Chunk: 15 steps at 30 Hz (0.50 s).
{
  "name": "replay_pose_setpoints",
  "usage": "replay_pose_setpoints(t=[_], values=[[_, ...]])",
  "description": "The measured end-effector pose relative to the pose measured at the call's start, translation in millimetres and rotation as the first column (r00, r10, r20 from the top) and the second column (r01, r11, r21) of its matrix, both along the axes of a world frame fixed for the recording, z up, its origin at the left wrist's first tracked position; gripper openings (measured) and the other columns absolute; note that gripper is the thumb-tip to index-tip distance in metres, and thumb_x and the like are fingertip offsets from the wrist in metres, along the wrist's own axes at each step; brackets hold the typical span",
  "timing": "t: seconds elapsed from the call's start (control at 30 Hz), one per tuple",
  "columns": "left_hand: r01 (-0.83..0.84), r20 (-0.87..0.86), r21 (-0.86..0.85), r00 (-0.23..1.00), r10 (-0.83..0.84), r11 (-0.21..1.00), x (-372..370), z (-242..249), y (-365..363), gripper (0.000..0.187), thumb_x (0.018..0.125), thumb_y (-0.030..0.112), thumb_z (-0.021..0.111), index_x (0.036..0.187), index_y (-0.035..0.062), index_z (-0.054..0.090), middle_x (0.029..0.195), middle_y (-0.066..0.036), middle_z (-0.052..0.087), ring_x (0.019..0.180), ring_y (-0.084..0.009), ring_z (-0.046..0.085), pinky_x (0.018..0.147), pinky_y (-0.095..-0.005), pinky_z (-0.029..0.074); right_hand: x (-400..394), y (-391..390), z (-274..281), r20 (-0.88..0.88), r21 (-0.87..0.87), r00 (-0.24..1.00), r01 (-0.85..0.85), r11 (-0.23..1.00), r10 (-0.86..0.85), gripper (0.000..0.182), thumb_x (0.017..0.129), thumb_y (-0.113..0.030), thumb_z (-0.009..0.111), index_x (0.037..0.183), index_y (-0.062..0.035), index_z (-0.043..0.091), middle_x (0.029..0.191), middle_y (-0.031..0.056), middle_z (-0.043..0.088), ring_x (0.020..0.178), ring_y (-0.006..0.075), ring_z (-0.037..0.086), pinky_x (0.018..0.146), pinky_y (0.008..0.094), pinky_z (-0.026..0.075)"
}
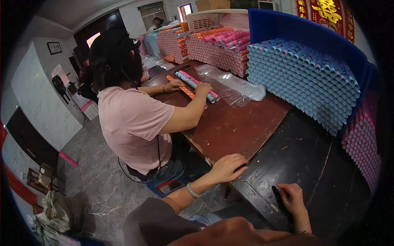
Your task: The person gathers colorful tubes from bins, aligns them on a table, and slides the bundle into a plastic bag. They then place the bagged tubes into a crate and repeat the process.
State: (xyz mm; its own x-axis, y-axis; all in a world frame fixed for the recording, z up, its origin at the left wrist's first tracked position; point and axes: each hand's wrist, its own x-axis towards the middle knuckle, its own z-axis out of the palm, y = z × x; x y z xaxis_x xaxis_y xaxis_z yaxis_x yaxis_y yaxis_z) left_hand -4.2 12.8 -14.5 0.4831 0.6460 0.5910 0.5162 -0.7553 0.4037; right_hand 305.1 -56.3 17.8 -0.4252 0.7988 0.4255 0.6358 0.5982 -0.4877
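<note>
My left hand (230,167) lies on the corner where the red-brown table (238,127) meets the black table (316,164). Its fingers are stretched out and hold nothing. A pale bracelet is on that wrist. To the right, my right hand (292,197) rests over the black table, fingers apart and slightly curled, with nothing in them. Beyond my hands, a co-worker in a pink shirt (133,123) sits at the red-brown table. The co-worker's hands touch orange, blue and pink patterned tubes (193,84). Clear plastic bags (234,84) lie beside those tubes.
A large stack of light-blue tubes (301,78) leans in a blue bin (312,35) at the right. Pink tubes (363,139) stand at the far right, and more pink and orange tubes (217,49) behind. A blue stool (168,186) is under the co-worker; sacks (61,211) lie lower left.
</note>
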Motion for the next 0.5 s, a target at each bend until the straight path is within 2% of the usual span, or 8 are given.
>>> replay_pose_setpoints(t=[0.23, 0.3, 0.5], values=[[0.006, 0.008, 0.01, 1.0, -0.006, 1.0, -0.6, -0.7, 0.3, 0.024, 0.087, 0.017, 0.066, 0.106, 0.0027, 0.063, 0.102, -0.015, 0.065, 0.098, -0.0319, 0.063, 0.082, -0.0397, 0.052, 0.1, -0.4, -2.3, -0.009, 0.014, 1.0, 0.005, 1.0, -0.005, 0.021, 0.079, -0.002, 0.069, 0.098, -0.0101, 0.071, 0.074, 0.0079, 0.067, 0.061, 0.024, 0.06, 0.062, 0.0349, 0.045], [0.005, 0.014, 0.012, 1.0, -0.005, 1.0, -0.6, -3.3, 0.8, 0.024, 0.087, 0.017, 0.065, 0.106, 0.0025, 0.063, 0.102, -0.015, 0.065, 0.098, -0.0319, 0.063, 0.082, -0.0398, 0.052, -0.2, -0.5, -1.5, 0.05, -0.003, 0.998, 0.028, 1.0, -0.027, 0.021, 0.079, -0.003, 0.069, 0.098, -0.0104, 0.071, 0.077, 0.0084, 0.069, 0.062, 0.0245, 0.061, 0.063, 0.0352, 0.045], [0.003, 0.023, 0.019, 1.0, -0.004, 1.0, -0.1, -2.2, 0.7, 0.023, 0.088, 0.019, 0.063, 0.102, 0.001, 0.063, 0.099, -0.014, 0.065, 0.097, -0.0311, 0.062, 0.08, -0.0394, 0.052, 0.8, -1.6, -1.1, 0.01, -0.024, 1.0, 0.02, 1.0, -0.02, 0.02, 0.079, -0.003, 0.07, 0.098, -0.0096, 0.071, 0.081, 0.0105, 0.07, 0.066, 0.0261, 0.063, 0.065, 0.0363, 0.047]])
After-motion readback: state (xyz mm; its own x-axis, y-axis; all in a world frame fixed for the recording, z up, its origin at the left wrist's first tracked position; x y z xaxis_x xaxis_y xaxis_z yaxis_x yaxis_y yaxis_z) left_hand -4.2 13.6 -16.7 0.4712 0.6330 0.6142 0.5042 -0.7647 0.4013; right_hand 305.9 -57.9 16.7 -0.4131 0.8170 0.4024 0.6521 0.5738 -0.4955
